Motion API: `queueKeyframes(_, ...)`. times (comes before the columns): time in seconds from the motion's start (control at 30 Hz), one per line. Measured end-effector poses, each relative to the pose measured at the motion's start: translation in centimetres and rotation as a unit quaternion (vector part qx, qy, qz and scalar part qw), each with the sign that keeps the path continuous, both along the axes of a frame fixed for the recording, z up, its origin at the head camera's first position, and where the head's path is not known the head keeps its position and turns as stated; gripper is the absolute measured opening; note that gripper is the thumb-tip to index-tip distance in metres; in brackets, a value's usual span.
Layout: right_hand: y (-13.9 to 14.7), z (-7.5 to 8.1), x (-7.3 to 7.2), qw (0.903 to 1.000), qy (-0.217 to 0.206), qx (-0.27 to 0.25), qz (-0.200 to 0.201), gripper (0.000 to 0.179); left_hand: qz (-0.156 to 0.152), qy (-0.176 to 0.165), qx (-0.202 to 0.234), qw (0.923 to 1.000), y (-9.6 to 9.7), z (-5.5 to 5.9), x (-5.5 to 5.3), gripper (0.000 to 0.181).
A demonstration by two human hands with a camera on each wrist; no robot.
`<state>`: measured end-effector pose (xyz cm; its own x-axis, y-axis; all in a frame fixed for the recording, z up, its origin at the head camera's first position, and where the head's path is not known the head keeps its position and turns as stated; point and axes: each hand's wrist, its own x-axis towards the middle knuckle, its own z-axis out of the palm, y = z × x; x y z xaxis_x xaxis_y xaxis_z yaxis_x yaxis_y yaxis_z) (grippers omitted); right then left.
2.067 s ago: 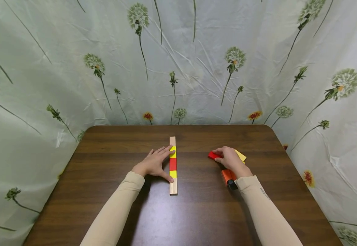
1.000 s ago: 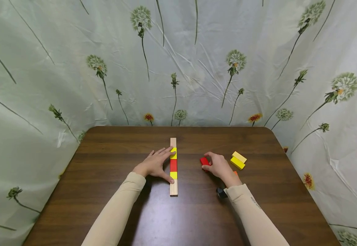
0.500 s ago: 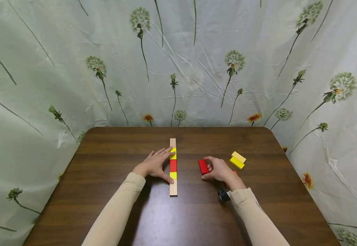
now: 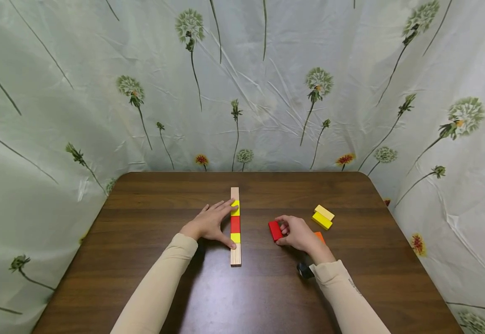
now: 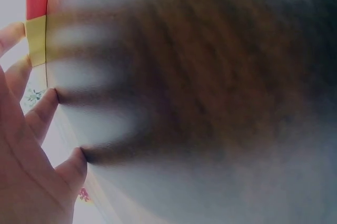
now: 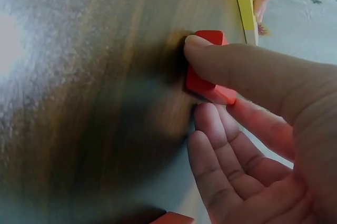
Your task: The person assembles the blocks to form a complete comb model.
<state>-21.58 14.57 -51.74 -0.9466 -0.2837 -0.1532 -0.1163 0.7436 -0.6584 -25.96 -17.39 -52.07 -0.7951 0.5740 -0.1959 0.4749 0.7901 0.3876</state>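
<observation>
A straight row of flat wooden blocks (image 4: 235, 225) runs away from the person in the head view: bare wood at both ends, yellow, red and yellow between. My left hand (image 4: 210, 222) spreads its fingers along the row's left side, the forefinger on the far yellow block (image 4: 236, 211) and the thumb by the near bare-wood block (image 4: 236, 255). To the right of the row, my right hand (image 4: 300, 234) pinches a red block (image 4: 274, 229) between thumb and forefinger. In the right wrist view, the thumb covers part of this red block (image 6: 210, 38), and the other fingers curl loosely below it.
Beyond the right wrist lie a pale yellow block (image 4: 325, 212) and a bright yellow block (image 4: 322, 221) side by side. Part of an orange block (image 4: 319, 236) shows behind the right hand. The brown table (image 4: 163, 204) backs onto a flowered curtain (image 4: 267, 93).
My right hand has taken the red block from the loose blocks at right and moved it left and nearer the person, turning it lengthwise toward the row's direction. The left hand stays put.
</observation>
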Motion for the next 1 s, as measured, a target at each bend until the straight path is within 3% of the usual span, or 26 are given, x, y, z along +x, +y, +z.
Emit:
queueKeyframes(0.4, 0.3, 0.0, 0.8, 0.9999, 0.01, -0.001, -0.001, 0.06, -0.002, 0.001, -0.005, 1.0, 0.5, 0.2, -0.3, 0.121)
queueKeyframes(1.0, -0.3, 0.8, 4.1, 0.9997, -0.004, -0.02, 0.009, 0.058, 0.005, 0.002, -0.002, 1.0, 0.5, 0.4, -0.5, 0.123)
